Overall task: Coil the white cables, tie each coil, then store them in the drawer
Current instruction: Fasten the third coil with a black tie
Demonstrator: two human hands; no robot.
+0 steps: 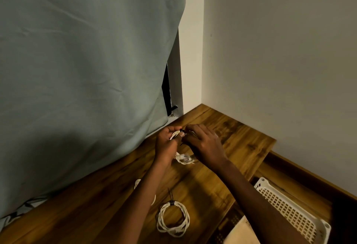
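Observation:
My left hand (pixel 166 143) grips a coil of white cable (pixel 174 134) above the wooden table (pixel 108 195). The coil's lower loop and a clear plug (pixel 184 158) hang below my hands. My right hand (pixel 202 141) pinches a thin black tie (pixel 183 132) at the top of that coil. A second white cable coil (pixel 172 218), bound with a black tie (pixel 171 201), lies flat on the table near the front. A third white coil (pixel 137 183) shows partly behind my left forearm.
A grey-green cloth (pixel 83 70) hangs along the table's left side and back. White walls meet at the corner behind. A white perforated plastic basket (pixel 289 211) sits below the table's right edge, beside a wooden skirting.

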